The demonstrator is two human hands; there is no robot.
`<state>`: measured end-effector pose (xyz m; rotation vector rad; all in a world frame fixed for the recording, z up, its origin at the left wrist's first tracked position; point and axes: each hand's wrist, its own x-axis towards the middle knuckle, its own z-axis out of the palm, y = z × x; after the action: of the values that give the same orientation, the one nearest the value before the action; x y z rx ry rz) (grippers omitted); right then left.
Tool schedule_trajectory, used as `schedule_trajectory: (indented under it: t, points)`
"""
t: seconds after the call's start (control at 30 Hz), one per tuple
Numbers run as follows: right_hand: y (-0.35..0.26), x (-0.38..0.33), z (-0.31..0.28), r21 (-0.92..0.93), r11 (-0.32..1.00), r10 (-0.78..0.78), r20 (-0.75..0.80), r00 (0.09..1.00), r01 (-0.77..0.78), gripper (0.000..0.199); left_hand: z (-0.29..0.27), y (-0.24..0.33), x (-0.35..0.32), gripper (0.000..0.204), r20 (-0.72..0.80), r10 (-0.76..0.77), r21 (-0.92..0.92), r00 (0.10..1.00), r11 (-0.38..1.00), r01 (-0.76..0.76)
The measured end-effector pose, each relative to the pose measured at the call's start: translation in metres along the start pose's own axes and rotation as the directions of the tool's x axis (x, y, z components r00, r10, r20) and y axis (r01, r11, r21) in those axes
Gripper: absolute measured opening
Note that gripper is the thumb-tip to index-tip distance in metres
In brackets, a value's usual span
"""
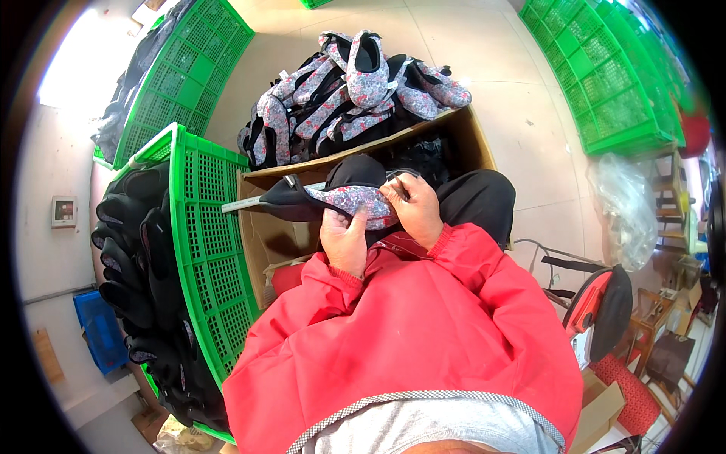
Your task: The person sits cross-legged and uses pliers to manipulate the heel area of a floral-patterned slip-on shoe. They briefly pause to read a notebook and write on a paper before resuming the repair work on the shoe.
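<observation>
Both grips are clamped on one shoe [342,198]: left grip [344,238] pinches the near side at mid-length, thumb up on the floral fabric; right grip [416,208] closes on the floral end just beside it. Shoe sits between the hands, black end sticking out left of the left grip; a grey bar [242,204] pokes out past that end, can't tell how it meets the shoe. My read: turning step, shoe partway between floral-side-out and black-side-out. Next move seems to call for a firm left grip while the right one works the fabric at its end; slack there could leave it bunched. Cardboard box [476,138] sits under and beyond the grips, pile of floral shoes [368,83] farther out, green crate [212,227] with black shoes [119,208] well left of the left grip.
</observation>
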<state>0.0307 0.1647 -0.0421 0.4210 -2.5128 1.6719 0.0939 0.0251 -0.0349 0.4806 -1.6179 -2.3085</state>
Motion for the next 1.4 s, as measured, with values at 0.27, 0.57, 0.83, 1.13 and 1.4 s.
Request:
schedule_trajectory:
  t: [0.27, 0.57, 0.83, 1.13, 1.4]
  points:
    - [0.020, 0.004, 0.008, 0.555, 0.771, 0.287, 0.135, 0.949, -0.312, 0.014, 0.004, 0.002, -0.001, 0.033, -0.027, -0.004, 0.033, 1.000, 0.999, 0.005]
    - [0.016, 0.017, -0.038, 0.551, 0.751, 0.255, 0.267, 0.930, -0.364, 0.026, 0.003, 0.000, 0.000, 0.030, -0.047, 0.011, 0.028, 0.999, 1.000, -0.010]
    - [0.035, -0.004, -0.054, 0.187, 0.970, 0.074, 0.383, 0.921, -0.156, 0.029, 0.004, 0.001, 0.000, 0.028, -0.044, 0.028, 0.028, 0.999, 0.999, -0.027]
    - [0.005, -0.008, -0.048, -0.033, 0.999, -0.011, 0.258, 0.966, 0.020, 0.026, 0.004, 0.003, 0.000, 0.031, -0.055, 0.014, 0.039, 0.998, 0.999, -0.012]
    - [0.003, -0.001, -0.043, -0.152, 0.969, -0.160, 0.226, 0.961, 0.197, 0.024, 0.002, -0.003, 0.002, 0.031, -0.038, 0.026, 0.011, 0.999, 1.000, -0.025]
